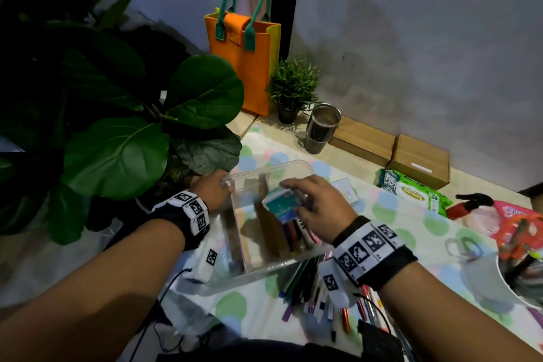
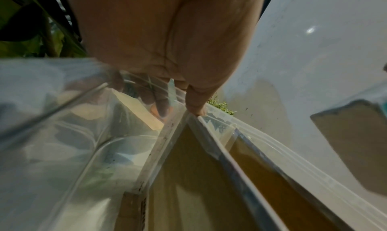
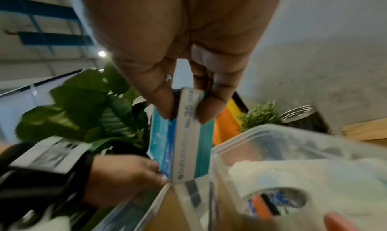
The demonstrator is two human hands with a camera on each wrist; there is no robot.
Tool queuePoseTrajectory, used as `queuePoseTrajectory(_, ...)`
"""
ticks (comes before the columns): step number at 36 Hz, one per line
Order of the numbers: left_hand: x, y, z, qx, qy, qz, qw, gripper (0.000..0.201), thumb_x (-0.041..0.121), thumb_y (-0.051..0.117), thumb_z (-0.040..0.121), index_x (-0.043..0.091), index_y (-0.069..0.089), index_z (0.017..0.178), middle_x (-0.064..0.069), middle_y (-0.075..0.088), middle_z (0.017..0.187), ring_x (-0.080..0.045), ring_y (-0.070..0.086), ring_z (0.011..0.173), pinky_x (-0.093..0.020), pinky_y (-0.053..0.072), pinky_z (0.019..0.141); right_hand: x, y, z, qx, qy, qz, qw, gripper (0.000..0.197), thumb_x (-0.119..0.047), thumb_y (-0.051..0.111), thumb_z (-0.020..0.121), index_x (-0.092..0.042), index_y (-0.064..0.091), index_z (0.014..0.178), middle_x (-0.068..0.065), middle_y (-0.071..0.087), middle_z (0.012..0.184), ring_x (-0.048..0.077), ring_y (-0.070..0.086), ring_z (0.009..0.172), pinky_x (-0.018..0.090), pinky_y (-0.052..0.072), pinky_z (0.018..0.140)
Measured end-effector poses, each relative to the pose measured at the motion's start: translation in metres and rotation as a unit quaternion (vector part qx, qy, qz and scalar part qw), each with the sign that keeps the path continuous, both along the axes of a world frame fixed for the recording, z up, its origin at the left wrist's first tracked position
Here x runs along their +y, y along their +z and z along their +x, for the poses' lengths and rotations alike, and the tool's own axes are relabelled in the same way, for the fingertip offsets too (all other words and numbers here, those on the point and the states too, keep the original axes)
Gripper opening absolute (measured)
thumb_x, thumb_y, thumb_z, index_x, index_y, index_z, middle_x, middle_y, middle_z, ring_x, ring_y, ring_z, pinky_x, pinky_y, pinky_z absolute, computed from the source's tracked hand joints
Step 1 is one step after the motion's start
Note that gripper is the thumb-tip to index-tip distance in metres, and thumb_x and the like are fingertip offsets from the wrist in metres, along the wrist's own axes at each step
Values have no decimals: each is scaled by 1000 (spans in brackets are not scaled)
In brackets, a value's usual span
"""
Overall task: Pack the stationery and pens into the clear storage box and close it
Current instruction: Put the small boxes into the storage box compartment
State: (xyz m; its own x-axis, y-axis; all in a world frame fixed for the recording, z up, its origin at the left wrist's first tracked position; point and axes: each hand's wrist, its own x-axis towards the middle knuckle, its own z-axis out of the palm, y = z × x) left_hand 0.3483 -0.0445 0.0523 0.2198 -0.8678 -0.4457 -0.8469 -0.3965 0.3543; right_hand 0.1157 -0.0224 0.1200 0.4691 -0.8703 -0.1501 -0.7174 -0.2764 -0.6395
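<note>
The clear storage box (image 1: 266, 270) stands open on the dotted cloth, split by dividers, with several pens (image 1: 296, 233) in its right compartment. My left hand (image 1: 213, 189) grips the box's far left corner; in the left wrist view my thumb (image 2: 196, 108) lies on the rim (image 2: 272, 145) and the fingers are outside the wall. My right hand (image 1: 313, 203) pinches a small blue staples box (image 1: 282, 203) above the middle of the box. The right wrist view shows thumb and fingers of the right hand (image 3: 184, 116) holding the staples box (image 3: 184, 143) upright. More loose pens (image 1: 317, 297) lie before the box.
A large-leaf plant (image 1: 147, 126) crowds the left. At the back stand an orange bag (image 1: 244, 62), a small potted plant (image 1: 293, 88), a steel tumbler (image 1: 321, 126) and cardboard boxes (image 1: 420, 159). A wipes pack (image 1: 417, 192), scissors (image 1: 464, 247) and a red bag (image 1: 517, 226) lie right.
</note>
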Motion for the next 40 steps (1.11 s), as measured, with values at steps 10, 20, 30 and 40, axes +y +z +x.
queuePoseTrajectory(10, 1, -1, -1, -3, -3, -9, 1000, 38, 27, 53, 92, 16, 48, 128, -14, 55, 132, -31, 48, 124, -30, 34, 101, 26, -33, 44, 158, 175, 27, 971, 52, -9, 57, 86, -20, 48, 136, 13, 51, 128, 31, 49, 118, 34, 39, 102)
queuePoseTrajectory(20, 3, 4, -4, 2, 3, -20, 1000, 39, 21, 52, 94, 14, 48, 131, -11, 49, 138, -28, 45, 128, -28, 33, 102, 22, -46, 79, 264, 199, 113, 937, 29, -1, 44, 93, 6, 46, 121, 27, 56, 121, 39, 56, 113, 43, 46, 91)
queuePoseTrajectory(30, 3, 4, -2, 7, 9, -17, 1000, 39, 25, 54, 93, 15, 48, 130, -14, 54, 133, -29, 47, 126, -28, 32, 101, 17, -56, 82, 272, 221, 130, 928, 30, 4, 45, 91, 1, 46, 121, 22, 59, 120, 34, 58, 112, 40, 47, 94)
queuePoseTrajectory(40, 1, -2, 0, -3, 17, -5, 1000, 39, 34, 50, 93, 22, 47, 129, -13, 52, 135, -34, 42, 127, -33, 33, 102, 17, -46, 78, 279, 217, 136, 925, 36, 4, 40, 94, 2, 46, 130, 23, 52, 131, 34, 52, 121, 36, 40, 100)
